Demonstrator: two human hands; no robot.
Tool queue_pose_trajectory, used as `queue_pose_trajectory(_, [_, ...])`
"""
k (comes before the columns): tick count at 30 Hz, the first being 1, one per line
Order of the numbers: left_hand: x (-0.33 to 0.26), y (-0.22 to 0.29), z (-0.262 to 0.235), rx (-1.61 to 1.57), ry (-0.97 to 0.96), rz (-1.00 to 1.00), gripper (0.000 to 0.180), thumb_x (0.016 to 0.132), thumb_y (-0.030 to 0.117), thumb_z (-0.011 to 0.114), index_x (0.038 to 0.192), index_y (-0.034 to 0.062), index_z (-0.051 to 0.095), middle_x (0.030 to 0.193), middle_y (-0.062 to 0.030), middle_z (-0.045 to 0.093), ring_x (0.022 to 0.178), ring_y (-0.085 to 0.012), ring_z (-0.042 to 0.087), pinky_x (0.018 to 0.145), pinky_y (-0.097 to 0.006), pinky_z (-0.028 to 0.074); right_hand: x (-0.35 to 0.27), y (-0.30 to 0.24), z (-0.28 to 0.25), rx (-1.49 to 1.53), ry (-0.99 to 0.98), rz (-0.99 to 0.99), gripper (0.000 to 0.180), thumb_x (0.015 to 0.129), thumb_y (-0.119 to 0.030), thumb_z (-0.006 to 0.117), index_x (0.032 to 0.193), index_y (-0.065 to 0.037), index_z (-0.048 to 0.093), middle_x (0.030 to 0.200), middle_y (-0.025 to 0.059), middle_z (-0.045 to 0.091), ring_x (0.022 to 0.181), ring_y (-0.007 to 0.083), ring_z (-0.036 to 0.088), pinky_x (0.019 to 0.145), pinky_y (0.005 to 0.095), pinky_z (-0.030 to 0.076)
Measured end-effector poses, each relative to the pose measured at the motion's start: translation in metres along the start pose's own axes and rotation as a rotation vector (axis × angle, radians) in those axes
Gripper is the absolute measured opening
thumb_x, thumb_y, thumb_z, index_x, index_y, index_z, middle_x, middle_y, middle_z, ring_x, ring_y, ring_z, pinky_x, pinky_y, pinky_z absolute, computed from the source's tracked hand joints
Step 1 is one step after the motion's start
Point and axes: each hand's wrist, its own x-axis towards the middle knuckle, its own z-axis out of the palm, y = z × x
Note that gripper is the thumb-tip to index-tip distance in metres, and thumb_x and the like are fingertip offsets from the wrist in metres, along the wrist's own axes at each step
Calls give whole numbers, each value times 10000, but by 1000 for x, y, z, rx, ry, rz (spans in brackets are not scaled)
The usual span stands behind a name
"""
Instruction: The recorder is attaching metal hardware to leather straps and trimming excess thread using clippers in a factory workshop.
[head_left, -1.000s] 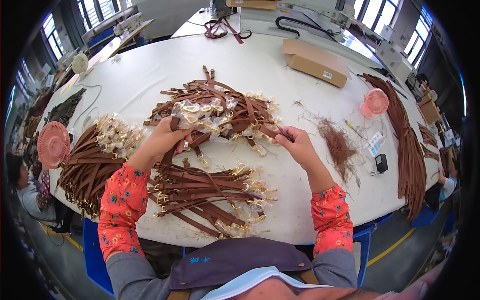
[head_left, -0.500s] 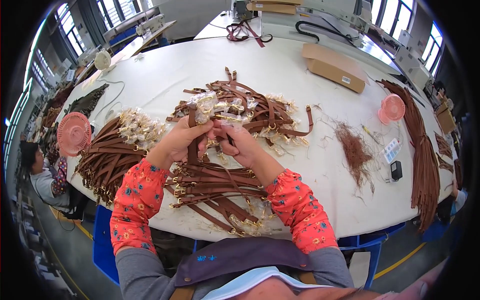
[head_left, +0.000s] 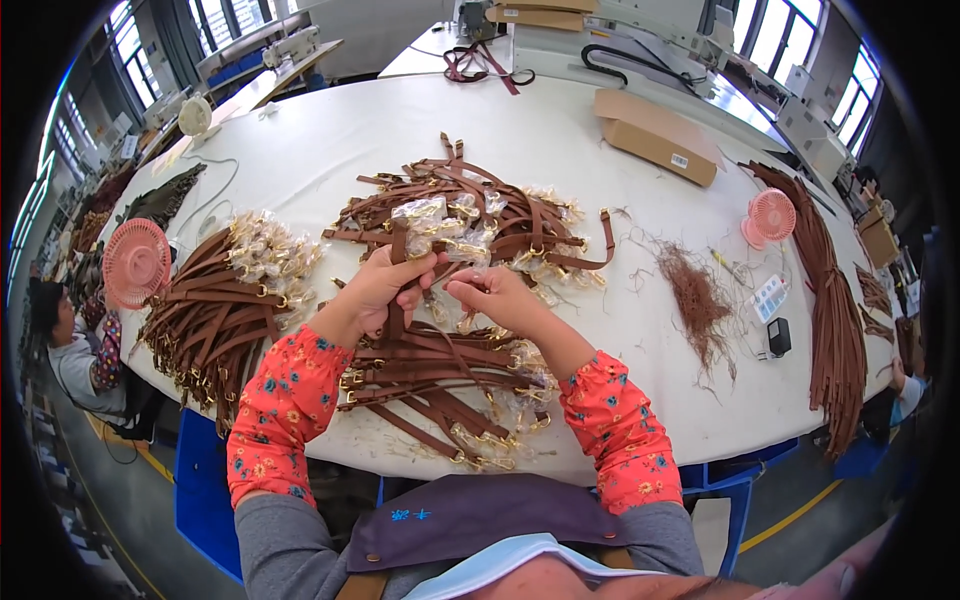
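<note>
My left hand (head_left: pixel 378 290) is closed around a brown leather strap (head_left: pixel 398 242) that stands up above the thumb and hangs down below the palm. Just right of it, my right hand (head_left: pixel 492 297) has its thumb and fingers pinched together; anything between them is too small to make out. Behind both hands lies a far pile of brown straps (head_left: pixel 520 212) with gold clasps in clear plastic wrap (head_left: pixel 424 215). Nearer to me is another strap pile (head_left: pixel 440 370) with gold buckles, partly under my hands. A third pile of straps (head_left: pixel 205 325) spreads out on the left.
Pink fans stand at left (head_left: pixel 137 263) and right (head_left: pixel 769 217). Right of the piles lie a thread tangle (head_left: pixel 692 300), a black adapter (head_left: pixel 778 337) and a long strap bundle (head_left: pixel 825 310). A cardboard box (head_left: pixel 655 140) sits farther back. A person (head_left: pixel 85 345) sits at the left.
My right hand has drawn away from the left, to the right and slightly down, opening a gap between them. The left hand still grips the strap. The whole view has shifted slightly.
</note>
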Motion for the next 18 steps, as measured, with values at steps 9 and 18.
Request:
queue_pose_trajectory(9, [-27, 49, -21, 404, 538, 628, 166, 877, 126, 735, 814, 80, 588, 579, 36, 509, 456, -49, 425, 440, -211, 297, -48, -9, -34, 397, 36, -44, 350, 1007, -351, 547, 1087, -27, 652, 712, -39, 501, 614, 48, 445, 556, 225, 397])
queue_pose_trajectory(18, [36, -44, 28, 752, 43, 587, 370, 795, -112, 616, 1152, -18, 610, 1098, -113, 669, 864, -163, 647, 765, -289, 522, -62, -8, -38, 853, 54, -249, 417, 1021, -448, 482, 1084, -53, 599, 663, -49, 402, 579, 46, 355, 497, 201, 331])
